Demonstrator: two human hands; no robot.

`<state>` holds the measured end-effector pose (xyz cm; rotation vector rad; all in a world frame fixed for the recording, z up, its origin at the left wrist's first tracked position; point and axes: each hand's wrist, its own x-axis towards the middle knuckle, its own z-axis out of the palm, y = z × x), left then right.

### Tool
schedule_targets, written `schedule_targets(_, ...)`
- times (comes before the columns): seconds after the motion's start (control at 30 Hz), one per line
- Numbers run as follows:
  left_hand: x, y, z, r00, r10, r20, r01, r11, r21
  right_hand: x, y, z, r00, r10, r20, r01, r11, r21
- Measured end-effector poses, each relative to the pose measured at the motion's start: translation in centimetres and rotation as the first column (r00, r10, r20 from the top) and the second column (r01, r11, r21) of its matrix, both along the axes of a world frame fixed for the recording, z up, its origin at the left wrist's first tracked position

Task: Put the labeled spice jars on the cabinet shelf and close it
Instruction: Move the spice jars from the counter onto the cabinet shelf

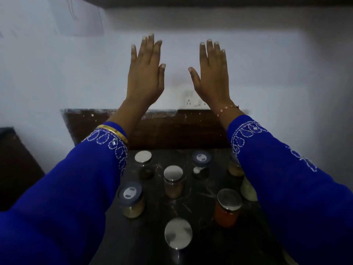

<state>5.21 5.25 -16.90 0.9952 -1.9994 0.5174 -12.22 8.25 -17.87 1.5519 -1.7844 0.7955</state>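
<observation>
Both empty hands, left hand (pixel 145 73) and right hand (pixel 212 75), fingers (pixel 150 43) spread above spice jars (pixel 173 181).

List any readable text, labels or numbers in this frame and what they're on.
None legible.
Dark-lidded jar: pale patch on lid, blurred.
Second dark-lidded jar: same, blurred.
Wall socket: marks only, no text.
Jar sides: no labels can be made out.

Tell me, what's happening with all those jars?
Nobody is holding a jar right now. The left hand and right hand are both raised, open and empty, in front of the wall. The jars, like the orange jar and the nearest jar, all stand on the dark counter.
</observation>
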Motion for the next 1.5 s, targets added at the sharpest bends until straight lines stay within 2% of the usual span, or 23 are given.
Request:
schedule_targets(0.13, 0.3, 0.3, -4.6, 0.999, 0.002, 0.043, -0.005, 0.997, 0.081, 0.1, 0.6, -4.6, 0.997, 0.067, 0.047, -0.07, 0.996, 0.054)
schedule_targets(0.4, 3.4, 2.1, -12.3, 0.998, 0.061, 0.033, -0.067, 0.968, 0.242, 2.0, 1.5, -13.6, 0.975, 0.176, 0.14, -0.196, 0.969, 0.152)
schedule_targets(0.7, 9.7, 1.7, -19.0, 0.983, 0.151, -0.105, -0.097, 0.911, 0.402, 9.0, 0.8, -19.9, 0.929, 0.323, 0.18, -0.364, 0.885, 0.29)
schedule_targets(0.83, 12.5, 1.1, -22.4, 0.973, 0.173, -0.153, -0.072, 0.857, 0.51, 13.0, 0.2, -22.3, 0.886, 0.378, 0.268, -0.463, 0.726, 0.508)
schedule_targets(0.97, 14.6, 0.5, -25.5, 0.971, 0.162, -0.173, -0.023, 0.79, 0.613, 16.5, -0.1, -24.7, 0.877, 0.329, 0.35, -0.476, 0.501, 0.722)
schedule_targets(1.07, 15.8, -0.1, -27.4, 0.97, 0.127, -0.206, 0.046, 0.74, 0.671, 18.4, -0.4, -25.9, 0.88, 0.26, 0.399, -0.471, 0.358, 0.806)
schedule_targets(1.17, 16.8, -0.3, -29.1, 0.963, 0.087, -0.255, 0.132, 0.674, 0.726, 19.7, -0.7, -26.9, 0.885, 0.172, 0.433, -0.466, 0.292, 0.835)
schedule_targets(1.23, 17.4, -0.2, -30.2, 0.954, 0.076, -0.289, 0.186, 0.605, 0.774, 20.4, -0.7, -27.6, 0.885, 0.116, 0.452, -0.465, 0.295, 0.835)
schedule_targets(1.37, 18.1, 0.1, -32.0, 0.941, 0.065, -0.331, 0.274, 0.425, 0.863, 21.2, -0.3, -28.2, 0.883, 0.04, 0.467, -0.445, 0.39, 0.806)
schedule_targets(1.5, 18.3, 0.6, -32.7, 0.911, 0.038, -0.412, 0.376, 0.337, 0.863, 20.8, 0.3, -27.5, 0.851, -0.072, 0.521, -0.431, 0.473, 0.769)
